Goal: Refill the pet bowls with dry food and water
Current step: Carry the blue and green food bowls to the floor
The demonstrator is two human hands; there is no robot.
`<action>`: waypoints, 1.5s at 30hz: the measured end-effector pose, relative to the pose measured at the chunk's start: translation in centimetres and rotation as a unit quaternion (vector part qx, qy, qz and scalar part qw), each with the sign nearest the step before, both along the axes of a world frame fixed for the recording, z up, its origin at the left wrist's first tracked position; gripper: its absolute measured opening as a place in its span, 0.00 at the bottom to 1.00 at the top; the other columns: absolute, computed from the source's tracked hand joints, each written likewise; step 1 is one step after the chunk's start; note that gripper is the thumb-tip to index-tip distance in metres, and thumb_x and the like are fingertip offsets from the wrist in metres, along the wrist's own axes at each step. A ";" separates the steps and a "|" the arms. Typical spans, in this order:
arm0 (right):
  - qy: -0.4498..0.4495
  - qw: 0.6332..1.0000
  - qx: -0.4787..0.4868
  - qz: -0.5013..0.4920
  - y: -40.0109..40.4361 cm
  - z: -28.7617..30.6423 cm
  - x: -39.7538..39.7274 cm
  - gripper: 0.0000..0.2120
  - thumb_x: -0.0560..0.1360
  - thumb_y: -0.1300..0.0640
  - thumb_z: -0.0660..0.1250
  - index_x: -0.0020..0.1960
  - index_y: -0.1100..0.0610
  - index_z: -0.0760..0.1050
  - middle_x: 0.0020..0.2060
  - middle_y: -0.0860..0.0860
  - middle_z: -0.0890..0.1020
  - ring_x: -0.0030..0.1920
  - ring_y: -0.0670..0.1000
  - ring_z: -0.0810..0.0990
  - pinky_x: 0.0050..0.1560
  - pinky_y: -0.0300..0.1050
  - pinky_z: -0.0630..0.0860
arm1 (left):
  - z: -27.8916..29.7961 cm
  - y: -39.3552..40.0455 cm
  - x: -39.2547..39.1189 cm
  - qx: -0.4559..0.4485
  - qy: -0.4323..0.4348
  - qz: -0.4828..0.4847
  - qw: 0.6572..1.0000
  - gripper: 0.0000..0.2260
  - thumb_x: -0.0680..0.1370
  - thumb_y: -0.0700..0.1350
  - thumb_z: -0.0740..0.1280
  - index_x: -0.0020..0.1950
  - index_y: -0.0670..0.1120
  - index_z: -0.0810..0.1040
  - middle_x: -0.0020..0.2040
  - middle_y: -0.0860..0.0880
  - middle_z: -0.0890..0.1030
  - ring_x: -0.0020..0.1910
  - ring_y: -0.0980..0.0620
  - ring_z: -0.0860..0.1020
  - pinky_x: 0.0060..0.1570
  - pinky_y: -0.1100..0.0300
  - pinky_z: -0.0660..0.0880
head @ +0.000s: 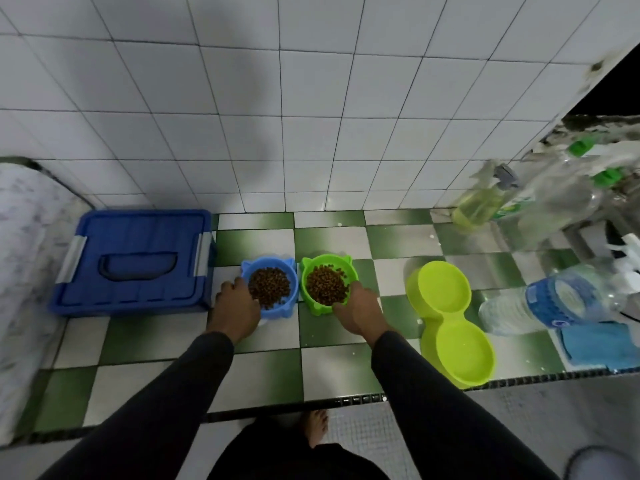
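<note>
Kibble-filled blue bowl [273, 289] and green bowl [327, 284] sit side by side on the checkered ledge [138, 368]; my left hand [237, 310] grips the blue rim, my right hand [360, 311] the green, arms outstretched.

Green-and-white checkered ledge [332, 370] below a white tiled wall [311, 116]; blue lidded bin [135, 261] at left, lid shut, grey clips at both ends; yellow-green spray bottle [481, 202] at far right; folded blue cloth [599, 346] near the ledge's front edge; bare foot [316, 427] on the floor below.
</note>
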State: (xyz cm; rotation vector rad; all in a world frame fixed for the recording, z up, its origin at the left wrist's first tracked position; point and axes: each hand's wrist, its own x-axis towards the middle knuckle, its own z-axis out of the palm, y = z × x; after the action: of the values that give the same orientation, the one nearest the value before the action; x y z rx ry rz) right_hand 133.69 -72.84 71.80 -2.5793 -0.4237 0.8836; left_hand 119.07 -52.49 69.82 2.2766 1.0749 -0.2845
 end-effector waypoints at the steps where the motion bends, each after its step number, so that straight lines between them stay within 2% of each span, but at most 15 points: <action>1: 0.005 1.000 0.006 -0.010 0.1 -0.2 0.0 0.26 0.77 0.53 0.69 0.71 0.61 0.66 0.64 0.62 0.73 0.62 0.60 0.76 0.58 0.48 0.74 | -0.4 0.0 -0.1 -0.009 -0.001 0.013 1.000 0.20 0.81 0.43 0.65 0.72 0.39 0.66 0.66 0.34 0.71 0.63 0.34 0.73 0.62 0.41 0.74; 6: 0.010 0.998 0.028 -0.047 0.9 -1.1 0.3 0.29 0.77 0.57 0.69 0.72 0.62 0.62 0.64 0.64 0.72 0.62 0.63 0.76 0.60 0.52 0.76 | -1.7 0.4 -0.5 -0.038 -0.008 0.058 0.998 0.14 0.82 0.43 0.65 0.65 0.39 0.71 0.63 0.35 0.75 0.60 0.36 0.74 0.59 0.43 0.75; 11: 0.010 0.997 0.010 -0.080 1.6 -1.7 0.8 0.29 0.77 0.59 0.68 0.72 0.65 0.60 0.65 0.65 0.70 0.63 0.65 0.75 0.61 0.52 0.74 | -2.4 1.2 -0.2 -0.060 -0.009 0.072 0.996 0.13 0.83 0.43 0.64 0.65 0.40 0.72 0.62 0.36 0.74 0.58 0.40 0.73 0.58 0.48 0.75; 14: 0.008 0.996 -0.006 -0.091 2.0 -2.2 1.2 0.27 0.76 0.61 0.68 0.71 0.66 0.61 0.65 0.65 0.71 0.63 0.65 0.75 0.62 0.53 0.75 | -2.8 1.5 0.1 -0.071 -0.016 0.080 0.994 0.12 0.82 0.42 0.63 0.65 0.41 0.73 0.62 0.36 0.74 0.51 0.47 0.68 0.55 0.52 0.72; 16: 0.001 0.995 -0.016 -0.094 2.0 -2.7 1.4 0.26 0.76 0.62 0.66 0.70 0.67 0.62 0.65 0.66 0.72 0.64 0.66 0.74 0.63 0.55 0.75 | -3.2 1.7 0.2 -0.072 -0.022 0.081 0.994 0.12 0.83 0.42 0.62 0.65 0.41 0.74 0.62 0.36 0.74 0.50 0.48 0.66 0.54 0.53 0.72; 19: -0.005 0.994 -0.025 -0.102 1.9 -3.2 1.5 0.24 0.76 0.64 0.66 0.69 0.67 0.63 0.64 0.66 0.72 0.63 0.66 0.74 0.63 0.56 0.75 | -3.5 1.7 0.1 -0.069 -0.017 0.086 0.994 0.11 0.82 0.42 0.62 0.63 0.42 0.75 0.60 0.36 0.75 0.49 0.47 0.68 0.54 0.52 0.74; 23: -0.011 0.993 0.001 -0.118 2.0 -3.6 1.8 0.23 0.75 0.64 0.65 0.68 0.67 0.65 0.64 0.64 0.72 0.62 0.64 0.75 0.60 0.54 0.76 | -3.6 1.6 0.4 -0.064 -0.034 0.107 0.992 0.09 0.82 0.41 0.62 0.60 0.42 0.77 0.58 0.36 0.77 0.48 0.43 0.75 0.50 0.53 0.77; 25: -0.008 0.993 0.003 -0.121 2.0 -3.7 1.9 0.24 0.75 0.64 0.65 0.69 0.66 0.64 0.64 0.64 0.71 0.62 0.63 0.74 0.59 0.52 0.75 | -3.8 1.3 0.3 -0.068 -0.033 0.113 0.991 0.10 0.82 0.41 0.62 0.62 0.43 0.77 0.59 0.36 0.77 0.49 0.41 0.77 0.49 0.54 0.76; 27: -0.009 0.992 0.010 -0.126 1.9 -3.8 2.0 0.23 0.75 0.64 0.65 0.68 0.65 0.64 0.63 0.64 0.72 0.62 0.64 0.74 0.58 0.53 0.75 | -3.9 1.1 0.2 -0.068 -0.036 0.120 0.990 0.11 0.83 0.42 0.62 0.65 0.44 0.76 0.60 0.36 0.77 0.50 0.42 0.75 0.50 0.54 0.75; 31: -0.006 0.989 0.032 -0.146 1.9 -3.8 1.9 0.20 0.74 0.65 0.65 0.63 0.64 0.64 0.59 0.64 0.74 0.58 0.64 0.76 0.55 0.55 0.78 | -3.6 0.6 0.2 -0.074 -0.066 0.151 0.984 0.15 0.83 0.43 0.64 0.70 0.45 0.73 0.63 0.38 0.77 0.60 0.39 0.75 0.58 0.49 0.76; 35: -0.002 0.985 0.067 -0.157 1.7 -3.8 1.7 0.19 0.73 0.66 0.66 0.61 0.63 0.63 0.56 0.63 0.76 0.51 0.60 0.77 0.47 0.48 0.74 | -3.3 0.2 0.1 -0.089 -0.106 0.180 0.974 0.17 0.82 0.42 0.66 0.72 0.43 0.72 0.64 0.38 0.79 0.63 0.38 0.76 0.62 0.43 0.76; 38: 0.000 0.981 0.097 -0.165 1.4 -3.9 1.7 0.19 0.73 0.66 0.67 0.61 0.63 0.65 0.55 0.61 0.77 0.48 0.56 0.75 0.44 0.45 0.72 | -3.1 0.0 0.0 -0.119 -0.142 0.211 0.960 0.17 0.82 0.39 0.67 0.71 0.43 0.74 0.64 0.42 0.81 0.62 0.41 0.79 0.62 0.45 0.77; 42: 0.026 0.964 0.170 -0.205 1.3 -4.2 1.7 0.21 0.72 0.67 0.66 0.64 0.60 0.67 0.54 0.57 0.77 0.52 0.56 0.79 0.49 0.49 0.79 | -3.3 -0.1 -0.2 -0.200 -0.195 0.280 0.918 0.15 0.80 0.38 0.69 0.66 0.48 0.79 0.60 0.48 0.83 0.60 0.46 0.81 0.56 0.52 0.79; 44: 0.041 0.955 0.194 -0.219 1.2 -4.2 1.6 0.21 0.72 0.67 0.66 0.64 0.59 0.68 0.51 0.52 0.77 0.53 0.56 0.79 0.53 0.54 0.81 | -3.2 -0.2 -0.1 -0.249 -0.229 0.337 0.879 0.17 0.79 0.36 0.69 0.66 0.51 0.78 0.60 0.49 0.82 0.58 0.46 0.82 0.52 0.52 0.81; 45: 0.048 0.950 0.206 -0.228 1.1 -4.3 1.6 0.21 0.72 0.67 0.66 0.64 0.58 0.69 0.49 0.49 0.76 0.53 0.55 0.79 0.54 0.56 0.81 | -3.1 -0.3 -0.1 -0.283 -0.248 0.372 0.848 0.19 0.79 0.35 0.69 0.66 0.52 0.77 0.61 0.48 0.82 0.57 0.45 0.82 0.49 0.51 0.83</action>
State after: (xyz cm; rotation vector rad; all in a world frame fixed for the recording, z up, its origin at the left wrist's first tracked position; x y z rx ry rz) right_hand 135.27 -71.73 67.51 -2.1084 0.0254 0.6653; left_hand 119.01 -52.79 66.70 1.1844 1.2733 0.2705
